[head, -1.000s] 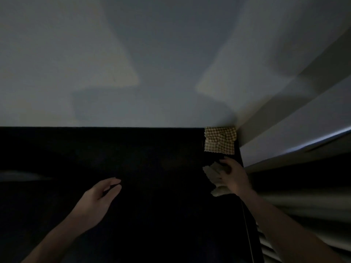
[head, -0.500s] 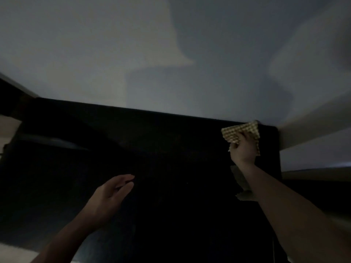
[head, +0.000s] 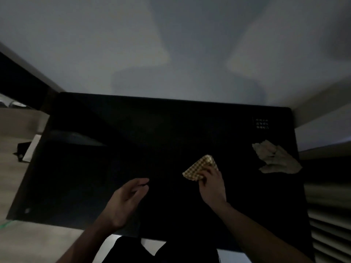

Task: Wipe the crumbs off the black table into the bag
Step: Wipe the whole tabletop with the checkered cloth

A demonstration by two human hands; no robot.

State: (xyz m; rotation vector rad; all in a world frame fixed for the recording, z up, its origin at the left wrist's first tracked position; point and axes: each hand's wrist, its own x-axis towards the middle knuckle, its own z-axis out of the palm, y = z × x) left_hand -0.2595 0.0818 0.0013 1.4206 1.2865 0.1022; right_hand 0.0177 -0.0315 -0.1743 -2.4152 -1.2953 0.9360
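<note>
Here, at a dim black table (head: 95, 168) pushed against a pale wall, a person's right hand (head: 211, 184) grips a folded checked cloth (head: 199, 168), fingers curled over its near edge and pressing it flat to the tabletop right of centre. The left hand (head: 126, 198) hovers just above the surface to the left of the cloth, fingers straight and held together, palm turned toward the right hand like a waiting scoop; it holds nothing.

The cloth's long axis runs on a diagonal, from its lower-left corner up to a point at the far right. A crumpled pale bag (head: 275, 158) lies on the table near the right edge, apart from the cloth and beyond it, to the right and a little farther from the person. The right hand is clearly the nearer of the two to the bag; the left is well apart from it, on the other side of the cloth.

Crumbs cannot be made out on the dark surface in this light. The bag lies flat and its mouth is not visible, so it is unclear which way it opens. Any sweep into it would likely have to travel rightward and away from the body, and the bag would probably need holding open first. Small white lettering (head: 262, 123) is printed near the table's far right corner.
</note>
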